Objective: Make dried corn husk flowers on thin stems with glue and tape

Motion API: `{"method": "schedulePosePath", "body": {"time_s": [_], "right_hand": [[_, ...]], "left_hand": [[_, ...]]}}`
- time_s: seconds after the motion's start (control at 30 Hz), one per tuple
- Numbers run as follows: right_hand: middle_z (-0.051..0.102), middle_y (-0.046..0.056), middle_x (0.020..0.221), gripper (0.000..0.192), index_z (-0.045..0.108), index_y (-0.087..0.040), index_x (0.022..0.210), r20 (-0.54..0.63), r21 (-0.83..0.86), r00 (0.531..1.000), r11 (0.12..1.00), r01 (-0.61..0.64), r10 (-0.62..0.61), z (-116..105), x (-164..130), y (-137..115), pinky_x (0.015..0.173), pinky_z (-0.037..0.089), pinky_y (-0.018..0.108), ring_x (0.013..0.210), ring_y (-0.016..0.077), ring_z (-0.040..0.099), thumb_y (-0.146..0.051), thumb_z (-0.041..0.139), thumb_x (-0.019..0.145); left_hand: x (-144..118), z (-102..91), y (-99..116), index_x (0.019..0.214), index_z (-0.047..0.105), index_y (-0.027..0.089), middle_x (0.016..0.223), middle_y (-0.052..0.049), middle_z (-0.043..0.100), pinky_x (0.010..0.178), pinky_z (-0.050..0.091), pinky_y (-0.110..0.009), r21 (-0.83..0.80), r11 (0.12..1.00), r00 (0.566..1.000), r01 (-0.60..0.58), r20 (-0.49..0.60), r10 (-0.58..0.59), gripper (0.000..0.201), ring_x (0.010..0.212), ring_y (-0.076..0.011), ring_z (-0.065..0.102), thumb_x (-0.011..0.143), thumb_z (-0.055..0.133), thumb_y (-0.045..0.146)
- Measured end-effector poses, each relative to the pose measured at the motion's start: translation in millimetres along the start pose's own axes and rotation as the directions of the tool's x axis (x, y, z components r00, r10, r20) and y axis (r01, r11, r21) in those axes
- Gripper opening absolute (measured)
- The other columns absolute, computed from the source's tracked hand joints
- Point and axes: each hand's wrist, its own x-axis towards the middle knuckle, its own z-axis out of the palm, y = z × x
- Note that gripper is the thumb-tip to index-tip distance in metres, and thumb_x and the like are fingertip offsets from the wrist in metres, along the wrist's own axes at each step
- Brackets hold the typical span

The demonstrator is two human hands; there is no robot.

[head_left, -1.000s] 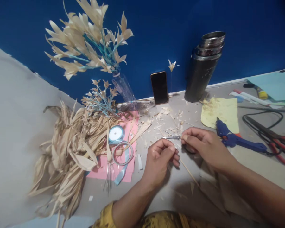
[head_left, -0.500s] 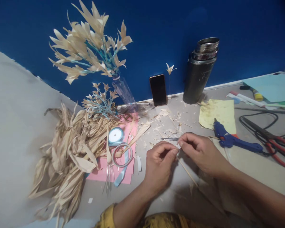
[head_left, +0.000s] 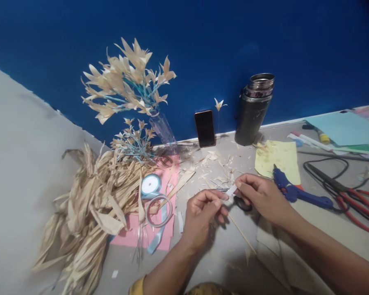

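Observation:
A short white strip (head_left: 231, 191), paper or tape, spans the small gap between my two hands. My right hand (head_left: 260, 197) pinches its upper end between thumb and fingers. At the lower end, the closed thumb and forefinger of my left hand (head_left: 203, 215) hold it; whether a thin wire is there too I cannot tell. Small scissors lie on the table beneath, one black handle loop (head_left: 242, 203) showing below my right hand and the rest partly covered. A thin straw-coloured stick (head_left: 242, 234) slants away under the hands toward me.
Dried corn husks (head_left: 89, 213) heap at left beside a ribbon roll (head_left: 150, 184) and a grey ring (head_left: 159, 210) on pink paper. Husk flowers (head_left: 126, 78) stand in a clear bottle. Behind are a phone (head_left: 204, 128) and flask (head_left: 253, 110); right, a glue gun (head_left: 295, 190) and large shears (head_left: 347, 190).
My right hand has drawn slightly away from my left, and the white strip now shows between them. The black scissor handle has come into sight. The whole view has shifted a little.

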Motion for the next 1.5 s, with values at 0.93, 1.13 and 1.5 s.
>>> {"method": "schedulePosePath", "body": {"time_s": [0.93,1.13,1.5], "right_hand": [[0.051,-0.004,0.051,0.028,0.061,-0.022,0.070,-0.049,-0.115,0.998,0.993,0.038,-0.044,-2.5,3.6,0.2,0.050,0.035,0.027,0.049,0.0140,0.047,-0.045,0.055,0.087],[0.050,-0.005,0.050,0.029,0.060,-0.023,0.070,-0.053,-0.130,0.998,0.991,0.032,-0.039,-1.8,3.3,0.7,0.049,0.034,0.026,0.048,0.0138,0.046,-0.045,0.054,0.087],[0.052,-0.003,0.052,0.027,0.060,-0.022,0.069,-0.068,-0.099,0.995,0.993,0.066,-0.073,-3.4,3.5,-3.2,0.049,0.037,0.027,0.050,0.0147,0.048,-0.042,0.055,0.087]], "left_hand": [[-6.8,-8.4,-2.1,0.065,0.062,0.014,0.094,-0.002,0.057,0.049,0.040,-0.022,-0.001,1.000,1.000,-0.006,0.000,0.006,0.021,0.055,-0.0061,0.054,0.077,0.076,0.023],[-6.3,-7.9,2.3,0.065,0.063,0.014,0.102,-0.008,0.070,0.048,0.038,-0.021,-0.037,0.999,1.000,0.020,-0.018,-0.020,0.020,0.053,-0.0063,0.054,0.077,0.075,0.024],[-4.5,-6.0,5.6,0.064,0.060,0.014,0.101,-0.011,0.078,0.047,0.035,-0.020,-0.093,0.993,0.996,0.068,-0.045,-0.072,0.021,0.049,-0.0058,0.054,0.076,0.075,0.023]]}}
